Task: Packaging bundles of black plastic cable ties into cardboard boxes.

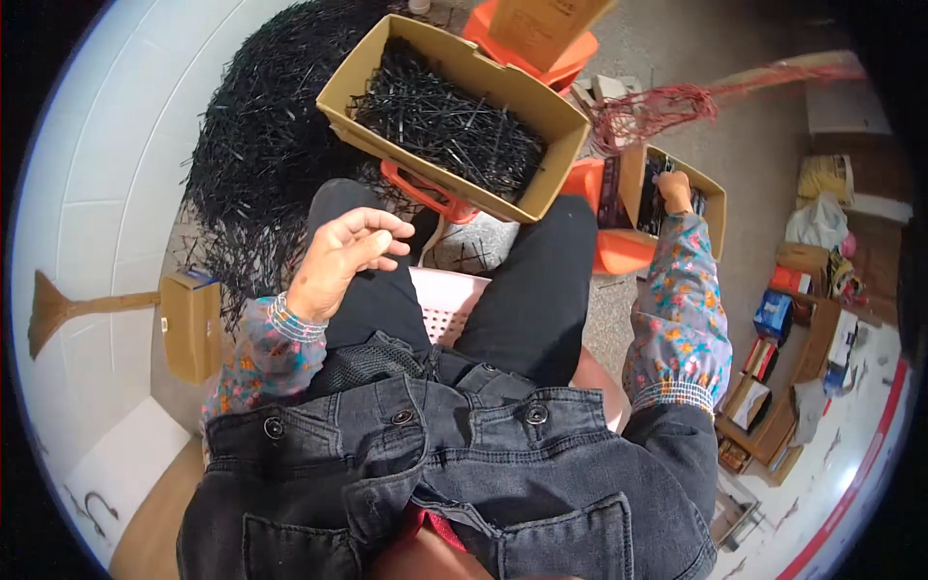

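Two hands apart: left hand (340, 253) rests open-fingered on the thigh; right hand (674, 190) reaches into a small box (713, 208), fingers hidden, grip unclear.

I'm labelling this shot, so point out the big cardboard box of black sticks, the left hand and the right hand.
big cardboard box (454, 60): head view, upper side wall.
left hand (338, 256): head view, back of hand.
right hand (674, 188): head view, back of hand.

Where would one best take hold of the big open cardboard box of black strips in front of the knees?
Probably the cardboard box by its two short end walls, from above with both hands: it is long, open-topped and full of black strips, so a one-sided grip would likely tip it.
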{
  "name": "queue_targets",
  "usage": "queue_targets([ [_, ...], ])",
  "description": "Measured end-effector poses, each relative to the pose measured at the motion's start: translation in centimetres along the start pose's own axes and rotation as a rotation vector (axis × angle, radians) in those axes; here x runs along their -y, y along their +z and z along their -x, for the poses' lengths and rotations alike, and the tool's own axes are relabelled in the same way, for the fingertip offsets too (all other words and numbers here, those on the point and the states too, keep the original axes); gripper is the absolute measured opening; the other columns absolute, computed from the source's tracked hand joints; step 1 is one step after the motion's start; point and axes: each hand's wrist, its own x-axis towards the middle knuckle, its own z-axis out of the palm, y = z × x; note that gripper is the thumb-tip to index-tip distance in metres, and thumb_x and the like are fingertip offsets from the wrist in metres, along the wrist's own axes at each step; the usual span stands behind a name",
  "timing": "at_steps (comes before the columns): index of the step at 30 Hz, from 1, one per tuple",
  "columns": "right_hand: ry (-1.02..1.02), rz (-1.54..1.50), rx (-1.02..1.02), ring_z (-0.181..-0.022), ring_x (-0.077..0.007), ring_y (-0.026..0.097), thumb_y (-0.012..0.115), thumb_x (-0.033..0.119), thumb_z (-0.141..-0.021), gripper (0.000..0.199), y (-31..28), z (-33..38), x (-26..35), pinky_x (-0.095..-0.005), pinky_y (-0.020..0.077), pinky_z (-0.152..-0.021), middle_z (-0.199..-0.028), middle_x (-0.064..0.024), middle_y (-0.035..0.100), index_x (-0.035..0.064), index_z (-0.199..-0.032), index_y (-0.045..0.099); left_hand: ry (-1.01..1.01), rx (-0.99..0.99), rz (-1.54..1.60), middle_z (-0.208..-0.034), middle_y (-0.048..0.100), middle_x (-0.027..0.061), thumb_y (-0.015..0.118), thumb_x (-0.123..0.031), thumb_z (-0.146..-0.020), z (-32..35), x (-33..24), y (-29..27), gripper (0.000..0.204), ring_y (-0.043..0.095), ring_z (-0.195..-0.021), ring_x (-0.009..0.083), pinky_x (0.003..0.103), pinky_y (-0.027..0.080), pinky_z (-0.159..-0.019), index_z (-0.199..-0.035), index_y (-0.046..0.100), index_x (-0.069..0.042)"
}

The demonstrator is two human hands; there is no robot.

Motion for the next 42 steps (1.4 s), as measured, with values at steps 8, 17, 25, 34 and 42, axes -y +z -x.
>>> queue_targets([
  [8,-0.119,0.087,-0.028,-0.095,-0.043,0.055,0.053,0.029,-0.074,0.041,-0.8,2.4,2.0,-0.0441,0.0447,-0.081,-0.093,-0.0301,0.058,-0.0071,-0.091,0.061,-0.008,0.068,0.053,-0.106,0.058,0.0128,0.05,-0.019,-0.089,-0.4,-1.2,-0.1,0.027,0.058,-0.093,0.0161,0.027,0.046,-0.078,-0.106,0.053,0.002],
  [17,-1.14,-0.288,-0.32,-0.085,-0.0344,0.053,0.057,0.017,-0.079,0.023,-6.2,14.3,20.5,-0.043,0.0438,-0.075,-0.092,-0.0181,0.056,-0.0006,-0.093,0.06,0.01,0.049,0.051,-0.1,0.061,0.0103,0.052,-0.018,-0.088,-0.2,-0.8,-0.4,0.025,0.058,-0.087,0.0135,0.025,0.047,-0.075,-0.103,0.055,0.001],
  [25,-1.246,0.982,-0.308,-0.101,-0.0334,0.054,0.05,0.023,-0.08,0.028,4.2,18.6,27.6,-0.0523,0.0345,-0.086,-0.104,-0.0172,0.06,0.0052,-0.095,0.065,0.054,0.094,0.091,-0.092,0.062,0.0048,0.055,-0.014,-0.086,-0.3,0.2,-0.1,0.019,0.057,-0.078,0.0085,0.022,0.047,-0.067,-0.1,0.056,-0.001],
  [34,-1.043,1.162,-0.15,-0.082,-0.0312,0.062,0.048,0.021,-0.083,0.024,6.4,15.4,26.0,-0.0575,0.035,-0.073,-0.086,-0.0081,0.067,0.011,-0.087,0.069,0.104,0.166,0.0,-0.094,0.062,0.0055,0.055,-0.018,-0.087,0.4,0.0,-0.3,0.021,0.057,-0.081,0.0094,0.023,0.045,-0.068,-0.101,0.056,-0.002],
  [42,-0.926,1.09,0.043,-0.071,-0.0225,0.065,0.05,0.019,-0.081,0.019,5.7,15.8,23.9,-0.0504,0.0438,-0.049,-0.079,-0.004,0.067,0.0105,-0.083,0.067,0.088,0.153,-0.049,-0.093,0.062,0.005,0.055,-0.018,-0.086,0.1,0.2,-0.4,0.022,0.056,-0.079,0.0089,0.022,0.045,-0.067,-0.101,0.057,-0.001],
])
